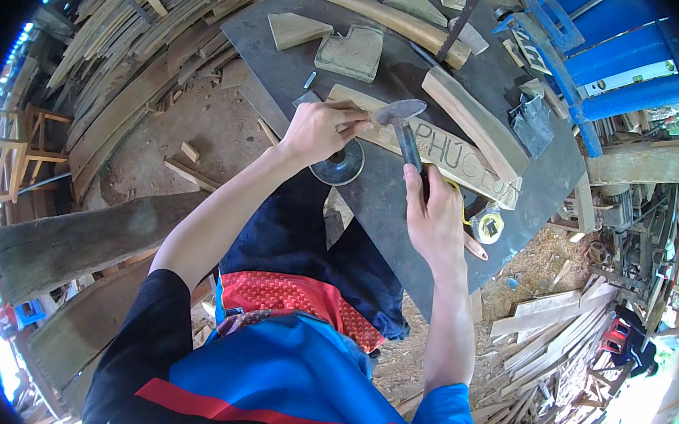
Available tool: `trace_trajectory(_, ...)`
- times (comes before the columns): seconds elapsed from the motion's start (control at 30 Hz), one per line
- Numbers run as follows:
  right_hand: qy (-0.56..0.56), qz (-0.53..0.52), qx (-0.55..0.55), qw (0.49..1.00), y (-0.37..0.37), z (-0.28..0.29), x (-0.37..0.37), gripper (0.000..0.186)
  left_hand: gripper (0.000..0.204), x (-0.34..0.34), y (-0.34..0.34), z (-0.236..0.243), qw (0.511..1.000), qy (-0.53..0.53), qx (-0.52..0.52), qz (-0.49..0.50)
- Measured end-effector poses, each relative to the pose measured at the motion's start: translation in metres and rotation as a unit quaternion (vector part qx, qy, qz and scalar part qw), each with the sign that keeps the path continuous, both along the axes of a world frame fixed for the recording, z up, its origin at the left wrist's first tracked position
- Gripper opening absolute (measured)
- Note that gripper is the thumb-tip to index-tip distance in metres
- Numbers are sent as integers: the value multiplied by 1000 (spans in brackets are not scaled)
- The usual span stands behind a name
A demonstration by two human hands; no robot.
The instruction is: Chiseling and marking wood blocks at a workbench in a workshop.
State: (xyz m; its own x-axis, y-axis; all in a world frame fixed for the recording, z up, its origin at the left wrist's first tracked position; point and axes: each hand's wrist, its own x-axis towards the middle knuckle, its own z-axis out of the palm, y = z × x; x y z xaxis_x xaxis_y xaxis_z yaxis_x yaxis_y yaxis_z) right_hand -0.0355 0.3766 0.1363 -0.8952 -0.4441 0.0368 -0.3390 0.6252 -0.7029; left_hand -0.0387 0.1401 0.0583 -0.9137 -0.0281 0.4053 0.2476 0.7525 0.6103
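My right hand (436, 212) is wrapped round the dark handle of a hammer (402, 111). The hammer's rounded metal head hangs over a long light wooden board (461, 164) with large letters marked or cut along it. Close to the hammer head, my left hand (324, 133) is closed in a pinch above the board's left part. What its fingers hold is hidden or too small to name. Under my left wrist, at the table's near edge, lies a dark round disc (337, 166).
Wooden blocks (350, 51), a long wooden handle (388, 24) and a thick wooden piece (477, 121) lie on the dark table (279, 73). A yellow-rimmed roll (487, 225) sits right of my right hand. Blue metal framing (566, 70) stands far right; stacked planks (119, 55) lie left.
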Motion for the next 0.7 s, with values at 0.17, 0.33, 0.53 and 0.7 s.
trace_trajectory(0.17,49,3,80,996,-7,-9,3,38,14,-1,-2,-3,1000,6,-2,-5)
trace_trajectory(0.33,51,-15,44,998,-10,-6,5,38,15,-1,1,-2,1000,16,1,6)
trace_trajectory(0.53,24,-10,26,999,-9,-4,3,36,15,-2,-1,-9,998,67,-2,2)
trace_trajectory(0.7,49,-6,43,998,-11,-4,2,35,15,0,1,-3,1000,16,-1,8)
